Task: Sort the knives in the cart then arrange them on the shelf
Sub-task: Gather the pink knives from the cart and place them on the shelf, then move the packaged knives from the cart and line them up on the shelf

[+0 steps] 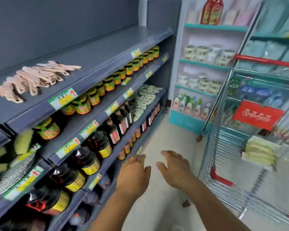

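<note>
— Shelf point(97, 52), top tier, grey: contents?
— Wooden knives point(35, 77), overlapping row near its left front edge. Jars point(128, 68) one tier below.
— Cart point(223, 130)?
— Right of the aisle, wire, red-trimmed.
— Hands?
— Left hand point(133, 174) and right hand point(177, 169), both low over the floor, fingers spread, holding nothing.

Small grocery shop: price-tagged shelving point(97, 70), rows of sauce jars point(132, 67) and bottles point(114, 132), wire shopping cart point(240, 147).
</note>
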Demonstrator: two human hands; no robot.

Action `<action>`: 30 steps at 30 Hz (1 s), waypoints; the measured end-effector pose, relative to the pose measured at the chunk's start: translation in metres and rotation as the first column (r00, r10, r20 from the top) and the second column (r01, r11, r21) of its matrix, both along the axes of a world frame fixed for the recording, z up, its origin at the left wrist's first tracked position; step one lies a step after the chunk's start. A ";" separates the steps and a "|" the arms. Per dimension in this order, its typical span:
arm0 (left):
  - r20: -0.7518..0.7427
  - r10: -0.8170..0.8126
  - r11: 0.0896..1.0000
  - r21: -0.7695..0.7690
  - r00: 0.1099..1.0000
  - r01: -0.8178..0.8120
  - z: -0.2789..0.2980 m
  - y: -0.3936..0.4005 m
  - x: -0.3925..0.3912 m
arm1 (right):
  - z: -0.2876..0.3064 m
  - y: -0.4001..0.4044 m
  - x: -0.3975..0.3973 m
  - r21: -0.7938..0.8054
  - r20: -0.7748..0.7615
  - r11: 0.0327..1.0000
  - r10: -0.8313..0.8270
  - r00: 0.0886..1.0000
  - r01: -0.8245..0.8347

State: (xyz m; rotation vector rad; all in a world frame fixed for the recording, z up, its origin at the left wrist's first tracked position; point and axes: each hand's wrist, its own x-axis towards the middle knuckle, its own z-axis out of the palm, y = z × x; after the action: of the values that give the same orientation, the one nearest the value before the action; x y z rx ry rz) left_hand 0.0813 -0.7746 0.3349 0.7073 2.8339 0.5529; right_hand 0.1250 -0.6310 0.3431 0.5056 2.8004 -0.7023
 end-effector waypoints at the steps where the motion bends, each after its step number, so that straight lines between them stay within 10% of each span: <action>1: 0.017 -0.027 1.000 -0.005 0.999 0.027 -0.004 0.011 0.006 | -0.005 0.009 0.012 -0.009 0.009 0.999 -0.036 0.999 0.036; 11: 0.128 -0.302 0.951 -0.022 0.945 0.307 -0.040 0.155 0.068 | -0.043 0.132 0.113 -0.082 0.037 0.909 -0.407 0.913 0.408; 30: 0.283 -0.354 0.924 -0.045 0.891 0.381 -0.075 0.420 0.128 | -0.094 0.383 0.194 -0.151 0.063 0.809 -0.565 0.823 0.567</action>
State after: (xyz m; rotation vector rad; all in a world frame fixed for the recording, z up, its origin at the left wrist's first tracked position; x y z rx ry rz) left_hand 0.2091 -0.3544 0.2596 1.0320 2.3737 0.4048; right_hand 0.3195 -0.2478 0.2490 1.3370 2.5341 -1.0178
